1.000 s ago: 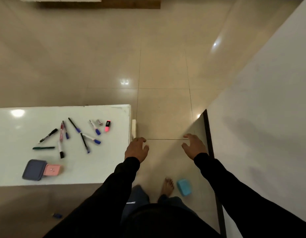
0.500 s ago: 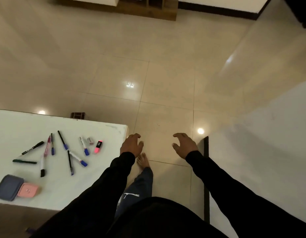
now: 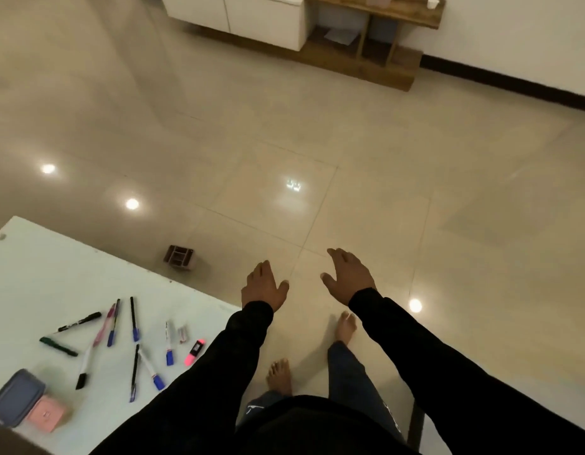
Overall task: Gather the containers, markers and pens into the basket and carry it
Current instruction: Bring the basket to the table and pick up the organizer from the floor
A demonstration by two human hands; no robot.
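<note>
Both the left hand [image 3: 264,288] and right hand [image 3: 349,276] hover spread and empty beside the tabletop [image 3: 48,284]. Pens [image 3: 133,318] and containers [image 3: 17,400] lie on it.

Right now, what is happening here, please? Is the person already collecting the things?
Not yet. A person stands barefoot on the tiled floor beside a white table. Both the left hand and the right hand are held out in front, fingers relaxed, holding nothing. The pens and markers lie scattered on the table, with a grey-blue container and a small pink container next to each other near its corner. A small brown basket-like holder sits on the floor beyond the table.
</note>
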